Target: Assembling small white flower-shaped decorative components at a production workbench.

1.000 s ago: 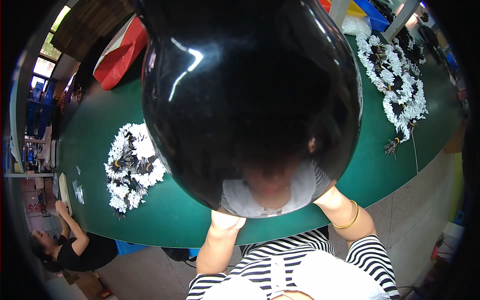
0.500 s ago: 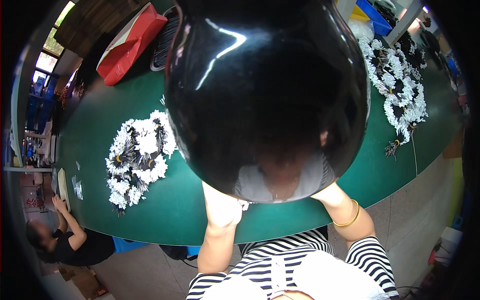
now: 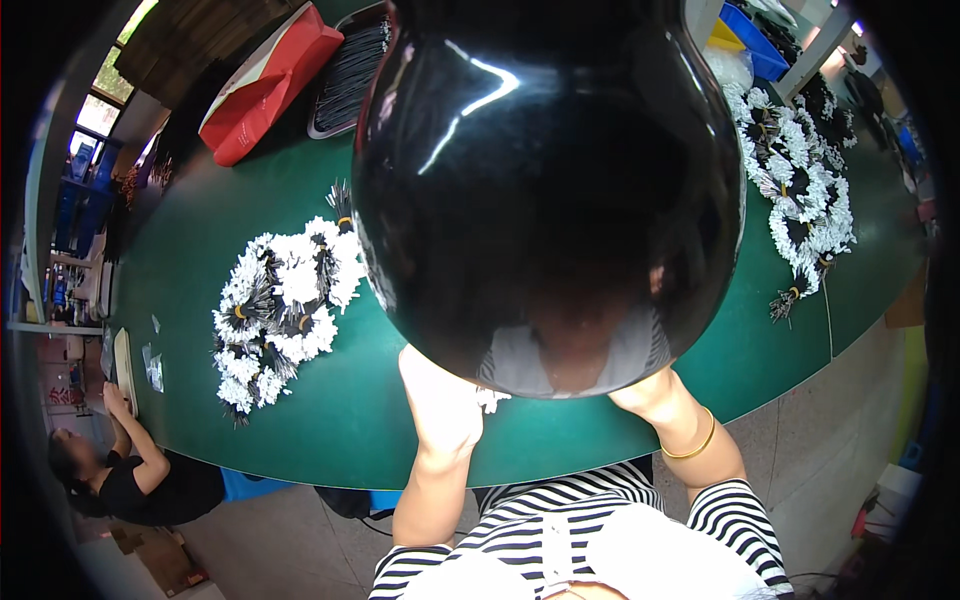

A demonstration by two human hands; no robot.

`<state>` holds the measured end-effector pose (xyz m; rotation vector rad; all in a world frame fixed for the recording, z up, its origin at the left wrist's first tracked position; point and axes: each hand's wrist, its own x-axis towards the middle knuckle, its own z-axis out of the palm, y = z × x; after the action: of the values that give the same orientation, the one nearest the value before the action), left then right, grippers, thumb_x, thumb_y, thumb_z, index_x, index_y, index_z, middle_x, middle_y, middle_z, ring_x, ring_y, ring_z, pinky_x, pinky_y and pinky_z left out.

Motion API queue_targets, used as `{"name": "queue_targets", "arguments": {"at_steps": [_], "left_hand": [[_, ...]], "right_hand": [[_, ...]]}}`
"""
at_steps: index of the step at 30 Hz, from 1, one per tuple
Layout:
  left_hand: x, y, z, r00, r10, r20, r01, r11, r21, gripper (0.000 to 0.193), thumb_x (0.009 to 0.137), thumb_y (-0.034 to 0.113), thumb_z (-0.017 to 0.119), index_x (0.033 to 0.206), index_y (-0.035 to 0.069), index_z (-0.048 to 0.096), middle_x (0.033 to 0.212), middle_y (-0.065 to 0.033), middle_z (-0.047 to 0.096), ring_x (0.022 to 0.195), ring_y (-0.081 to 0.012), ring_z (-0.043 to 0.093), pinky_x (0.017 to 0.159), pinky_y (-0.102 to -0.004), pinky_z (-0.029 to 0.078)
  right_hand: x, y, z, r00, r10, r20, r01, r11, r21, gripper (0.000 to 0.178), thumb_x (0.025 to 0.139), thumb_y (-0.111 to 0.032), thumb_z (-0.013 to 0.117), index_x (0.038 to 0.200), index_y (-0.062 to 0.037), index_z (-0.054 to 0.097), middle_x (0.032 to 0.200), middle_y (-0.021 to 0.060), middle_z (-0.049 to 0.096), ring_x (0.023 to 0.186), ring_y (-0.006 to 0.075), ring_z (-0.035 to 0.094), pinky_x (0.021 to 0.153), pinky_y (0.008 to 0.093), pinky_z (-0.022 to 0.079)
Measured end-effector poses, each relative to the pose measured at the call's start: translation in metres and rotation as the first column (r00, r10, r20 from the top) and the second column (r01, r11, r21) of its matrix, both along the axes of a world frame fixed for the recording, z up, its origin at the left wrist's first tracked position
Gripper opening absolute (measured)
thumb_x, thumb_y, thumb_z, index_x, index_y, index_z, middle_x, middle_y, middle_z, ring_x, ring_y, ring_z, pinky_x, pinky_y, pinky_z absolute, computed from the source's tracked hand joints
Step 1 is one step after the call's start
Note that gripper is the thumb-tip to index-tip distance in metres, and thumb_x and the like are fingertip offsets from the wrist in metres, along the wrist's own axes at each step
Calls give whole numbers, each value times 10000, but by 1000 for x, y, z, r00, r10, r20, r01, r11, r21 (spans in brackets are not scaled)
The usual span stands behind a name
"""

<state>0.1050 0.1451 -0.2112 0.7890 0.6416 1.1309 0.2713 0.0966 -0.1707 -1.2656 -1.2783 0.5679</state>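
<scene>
Mostly hidden, the business end of the work sits behind a big glossy black rounded form (image 3: 550,200) that fills the middle of the view. The left hand (image 3: 438,400) comes up under its lower edge with only the wrist and heel of the palm showing; the right hand (image 3: 648,392) is cut off much the same way on the other side. Fingers are out of sight on both, so I cannot tell whether either one grips anything or is slack. A small white piece (image 3: 490,399) peeks out beside the left hand, above the green counter (image 3: 560,445); whether it is held is unclear too. As for progress, a fair share looks done: white-tipped bundles (image 3: 297,283) lie heaped left of the black form, some with yellow ties (image 3: 304,323) around their dark stems, and a second heap of similar bundles (image 3: 838,205) lies toward the far right, also tied in places. What seems left is the loose supply: dark thin stems (image 3: 352,80) lie unbundled in a tray (image 3: 330,134) beside a red bag (image 3: 270,95). How complete the piece near the hands is, I can't judge.
</scene>
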Motion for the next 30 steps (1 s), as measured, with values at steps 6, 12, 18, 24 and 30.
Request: {"name": "queue_targets", "arguments": {"at_steps": [6,12,18,24,30], "left_hand": [[14,1,14,996,71,-55,-68,996,60,560,696,238,672,1073,-62,387,898,-84,504,683,-102,498,571,-185,409],[3,5,8,992,5,-130,13,990,142,438,690,227,663,958,-37,439,861,-64,492,731,-86,479,626,-194,394],[-1,0,2,1000,5,-12,-4,997,82,535,721,221,652,1095,-48,380,1035,-115,439,917,-151,452,837,-292,385],[-11,-4,-11,1000,12,-26,-9,996,92,683,743,252,659,1220,-47,273,1165,-160,385,1070,-242,426,956,-390,339],[-6,-2,-8,999,-42,21,39,992,118,694,748,273,653,1229,-36,259,1191,-179,376,1129,-268,401,965,-397,331]], "right_hand": [[-1,1,-13,984,-50,169,29,992,126,81,735,5,541,810,32,552,732,147,551,609,268,536,565,328,446],[-2,-4,-26,900,-158,407,99,982,161,52,681,-7,573,679,-1,522,651,122,533,555,280,513,511,344,427],[-2,-2,-25,863,-175,474,103,979,175,80,651,-10,576,633,-16,498,606,105,517,512,268,492,478,344,409],[-3,-2,-27,862,-183,472,121,980,160,83,646,-6,569,624,-19,489,585,101,505,500,266,486,469,345,404],[-6,3,-53,774,-398,492,272,911,310,70,657,0,567,646,-12,499,590,103,505,509,265,495,469,345,410]]}}
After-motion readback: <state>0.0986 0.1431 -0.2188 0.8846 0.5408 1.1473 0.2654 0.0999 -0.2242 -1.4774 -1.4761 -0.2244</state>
